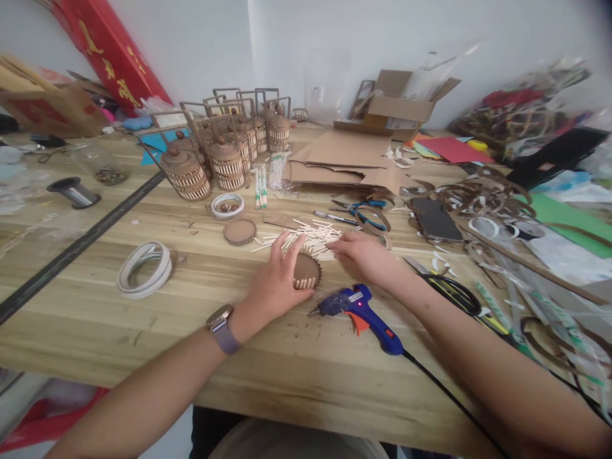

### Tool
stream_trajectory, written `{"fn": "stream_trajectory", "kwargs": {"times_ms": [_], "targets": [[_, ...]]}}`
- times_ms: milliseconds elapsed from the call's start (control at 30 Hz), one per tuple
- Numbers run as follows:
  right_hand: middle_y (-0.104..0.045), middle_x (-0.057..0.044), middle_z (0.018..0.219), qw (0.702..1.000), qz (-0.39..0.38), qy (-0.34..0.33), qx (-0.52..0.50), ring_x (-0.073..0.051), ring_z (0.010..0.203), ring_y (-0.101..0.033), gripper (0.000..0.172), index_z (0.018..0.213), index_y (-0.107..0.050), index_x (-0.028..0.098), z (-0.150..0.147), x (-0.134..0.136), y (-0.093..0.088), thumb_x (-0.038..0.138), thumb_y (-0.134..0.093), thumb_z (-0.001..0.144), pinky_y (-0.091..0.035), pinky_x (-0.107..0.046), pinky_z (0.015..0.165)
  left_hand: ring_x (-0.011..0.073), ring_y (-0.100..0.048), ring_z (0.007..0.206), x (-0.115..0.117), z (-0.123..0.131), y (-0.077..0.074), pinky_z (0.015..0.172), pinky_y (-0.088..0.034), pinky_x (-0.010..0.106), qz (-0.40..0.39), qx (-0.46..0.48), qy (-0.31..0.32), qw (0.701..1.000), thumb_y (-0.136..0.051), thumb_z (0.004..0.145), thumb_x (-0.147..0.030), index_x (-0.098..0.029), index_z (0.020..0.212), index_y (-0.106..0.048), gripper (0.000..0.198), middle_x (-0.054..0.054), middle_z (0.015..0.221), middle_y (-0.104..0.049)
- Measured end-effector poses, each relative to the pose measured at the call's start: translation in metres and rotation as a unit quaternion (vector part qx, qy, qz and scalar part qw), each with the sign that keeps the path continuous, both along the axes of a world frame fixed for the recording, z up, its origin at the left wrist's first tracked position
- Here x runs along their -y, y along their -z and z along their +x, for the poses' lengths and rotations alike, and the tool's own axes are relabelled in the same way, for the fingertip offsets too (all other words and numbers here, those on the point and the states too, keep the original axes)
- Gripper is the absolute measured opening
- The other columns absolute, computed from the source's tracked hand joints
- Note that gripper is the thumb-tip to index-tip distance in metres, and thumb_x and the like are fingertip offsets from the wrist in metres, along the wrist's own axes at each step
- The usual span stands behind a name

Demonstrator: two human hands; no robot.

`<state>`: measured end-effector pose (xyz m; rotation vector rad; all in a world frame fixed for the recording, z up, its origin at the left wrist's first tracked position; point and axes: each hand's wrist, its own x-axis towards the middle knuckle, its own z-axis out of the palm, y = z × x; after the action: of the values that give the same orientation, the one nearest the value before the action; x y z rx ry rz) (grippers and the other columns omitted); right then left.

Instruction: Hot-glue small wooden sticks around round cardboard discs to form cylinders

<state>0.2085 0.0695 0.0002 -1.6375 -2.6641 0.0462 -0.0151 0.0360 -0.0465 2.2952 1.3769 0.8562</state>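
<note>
Where the left hand (276, 282) lies on the tabletop (201, 299), it is closed loosely about a round cardboard disc (306, 270), thumb on the near side and fingers over the far rim, and the disc sits flat on the wood with short wooden sticks standing along its near edge. A watch (220, 326) with a grey strap sits on that wrist. The right hand (366, 257) lies just beside the disc on its other side, palm down, with its fingertips reaching into a loose pile of sticks (313, 234) that touches the far edge of the disc; whether those fingers pinch a stick cannot be told. Near the right wrist a blue glue gun (359, 308) lies on its side, its nozzle pointing toward the left hand and its black cord running off to the near edge. Beyond the left hand a second disc (240, 231) lies flat, with a small tape ring (228, 205) just behind it, and a larger white tape roll (144, 269) lies well apart to the left. Blue-handled scissors (364, 213) lie past the stick pile. Farther back stands a cluster of slatted round baskets (210, 159), and to their right lie flat cardboard sheets (344, 159) with an open box (396, 105) behind them.
</note>
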Motion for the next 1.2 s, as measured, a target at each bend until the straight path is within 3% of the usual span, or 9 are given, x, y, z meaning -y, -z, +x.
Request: {"fn": "stream_trajectory", "kwargs": {"times_ms": [167, 367, 533, 733, 833, 900, 967, 1067, 1200], "targets": [[-0.068, -0.011, 0.095, 1.000, 0.018, -0.015, 0.007, -0.022, 0.090, -0.063, 0.021, 0.091, -0.070, 0.015, -0.006, -0.007, 0.004, 0.014, -0.049, 0.095, -0.042, -0.027, 0.075, 0.0420, -0.027, 0.145, -0.001, 0.000, 0.001, 0.106, -0.045, 0.059, 0.005, 0.003, 0.010, 1.000, -0.088, 0.063, -0.021, -0.030, 0.149, -0.020, 0.110, 0.017, 0.156, -0.020], [-0.068, -0.010, 0.097, 0.999, 0.013, -0.035, 0.015, -0.020, 0.089, -0.063, 0.019, 0.099, -0.067, 0.015, 0.002, -0.010, 0.011, 0.009, -0.050, 0.093, -0.042, -0.027, 0.077, 0.0414, -0.028, 0.145, -0.001, 0.000, 0.002, 0.106, -0.045, 0.059, 0.008, 0.006, 0.008, 1.000, -0.088, 0.062, -0.021, -0.032, 0.149, -0.019, 0.111, 0.017, 0.156, -0.020], [-0.068, -0.012, 0.096, 0.999, 0.013, -0.041, 0.029, -0.021, 0.088, -0.064, 0.018, 0.092, -0.067, 0.013, 0.007, -0.014, 0.017, 0.012, -0.050, 0.095, -0.043, -0.028, 0.078, 0.0411, -0.028, 0.145, -0.001, 0.000, 0.002, 0.107, -0.045, 0.058, 0.007, -0.001, 0.008, 1.000, -0.087, 0.063, -0.020, -0.030, 0.149, -0.019, 0.110, 0.018, 0.156, -0.020], [-0.067, -0.017, 0.101, 0.999, 0.029, -0.025, 0.025, -0.025, 0.091, -0.064, 0.022, 0.100, -0.064, 0.010, 0.012, -0.011, 0.015, 0.014, -0.042, 0.097, -0.046, -0.032, 0.080, 0.0418, -0.029, 0.145, -0.001, 0.000, 0.000, 0.106, -0.046, 0.059, 0.001, 0.000, 0.006, 1.000, -0.088, 0.063, -0.021, -0.031, 0.149, -0.020, 0.110, 0.017, 0.156, -0.021], [-0.067, -0.017, 0.111, 0.998, 0.032, -0.039, -0.046, -0.023, 0.100, -0.063, 0.026, 0.113, -0.060, 0.012, 0.011, -0.004, 0.005, 0.014, -0.039, 0.097, -0.047, -0.033, 0.086, 0.0420, -0.030, 0.144, -0.001, 0.000, -0.001, 0.105, -0.046, 0.059, -0.004, 0.001, 0.003, 1.000, -0.088, 0.063, -0.021, -0.033, 0.149, -0.020, 0.110, 0.016, 0.156, -0.021], [-0.067, -0.014, 0.109, 0.988, 0.011, -0.067, -0.142, -0.022, 0.100, -0.063, 0.027, 0.114, -0.060, 0.015, 0.007, 0.002, -0.002, 0.018, -0.039, 0.098, -0.047, -0.034, 0.087, 0.0419, -0.030, 0.144, -0.001, 0.000, -0.001, 0.105, -0.047, 0.059, -0.005, 0.005, 0.005, 1.000, -0.088, 0.063, -0.021, -0.033, 0.149, -0.020, 0.110, 0.016, 0.156, -0.021], [-0.069, -0.008, 0.092, 0.970, -0.050, -0.077, -0.224, -0.020, 0.084, -0.062, 0.023, 0.103, -0.064, 0.017, 0.001, 0.009, -0.009, 0.024, -0.043, 0.096, -0.048, -0.031, 0.076, 0.0422, -0.030, 0.144, -0.002, 0.000, 0.000, 0.105, -0.047, 0.059, -0.004, 0.006, 0.005, 1.000, -0.088, 0.063, -0.022, -0.033, 0.149, -0.020, 0.110, 0.016, 0.156, -0.021], [-0.061, 0.001, 0.068, 0.945, -0.168, -0.045, -0.277, -0.014, 0.060, -0.053, 0.016, 0.091, -0.063, 0.018, -0.008, 0.017, -0.013, 0.029, -0.051, 0.091, -0.041, -0.025, 0.059, 0.0426, -0.029, 0.144, -0.002, 0.000, 0.001, 0.106, -0.046, 0.060, -0.001, 0.004, 0.003, 1.000, -0.088, 0.064, -0.023, -0.032, 0.150, -0.020, 0.110, 0.015, 0.156, -0.021], [-0.060, 0.003, 0.066, 0.928, -0.224, -0.039, -0.294, -0.012, 0.059, -0.052, 0.013, 0.089, -0.065, 0.018, -0.016, 0.021, -0.011, 0.026, -0.055, 0.086, -0.039, -0.023, 0.058, 0.0419, -0.030, 0.143, -0.002, 0.000, 0.001, 0.106, -0.046, 0.059, 0.004, 0.008, 0.005, 1.000, -0.088, 0.064, -0.025, -0.031, 0.149, -0.021, 0.108, 0.016, 0.155, -0.022]]}}
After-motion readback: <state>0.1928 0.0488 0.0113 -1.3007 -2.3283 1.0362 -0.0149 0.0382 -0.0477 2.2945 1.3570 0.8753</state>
